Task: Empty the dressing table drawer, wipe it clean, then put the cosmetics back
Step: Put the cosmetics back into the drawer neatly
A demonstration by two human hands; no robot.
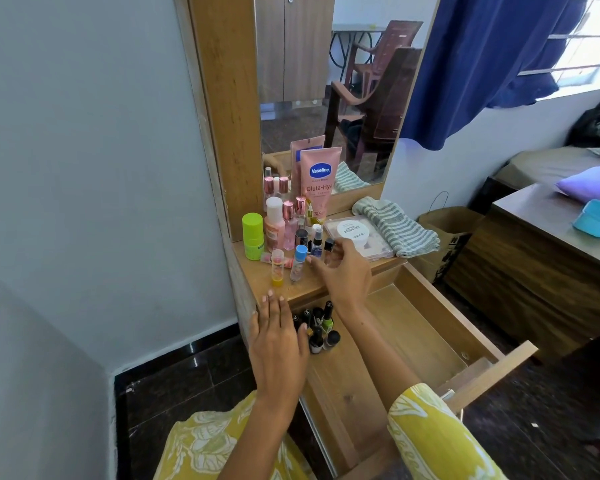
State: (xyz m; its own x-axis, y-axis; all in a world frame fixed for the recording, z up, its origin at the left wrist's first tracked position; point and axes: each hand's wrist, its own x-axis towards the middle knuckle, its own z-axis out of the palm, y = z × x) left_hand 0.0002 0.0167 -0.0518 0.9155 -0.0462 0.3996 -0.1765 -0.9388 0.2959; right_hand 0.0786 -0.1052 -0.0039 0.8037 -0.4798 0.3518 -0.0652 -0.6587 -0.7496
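The wooden drawer (413, 327) stands pulled out below the dressing table top (291, 282). Several nail polish bottles (321, 329) stand in its back left corner. My left hand (276, 337) hovers flat and open over the drawer's left edge, beside those bottles. My right hand (343, 268) is over the table top and pinches a small black-capped bottle (329, 244). Cosmetics crowd the top: a pink Vaseline tube (318, 181), a green roll-on (253, 236), a blue-capped vial (299, 263), a yellow-based tube (277, 268).
A striped green cloth (395, 225) and a white round jar (355, 233) on a clear case lie at the table's right. The mirror (329, 81) rises behind. A paper bag (444, 233) and a wooden cabinet (534, 271) stand to the right.
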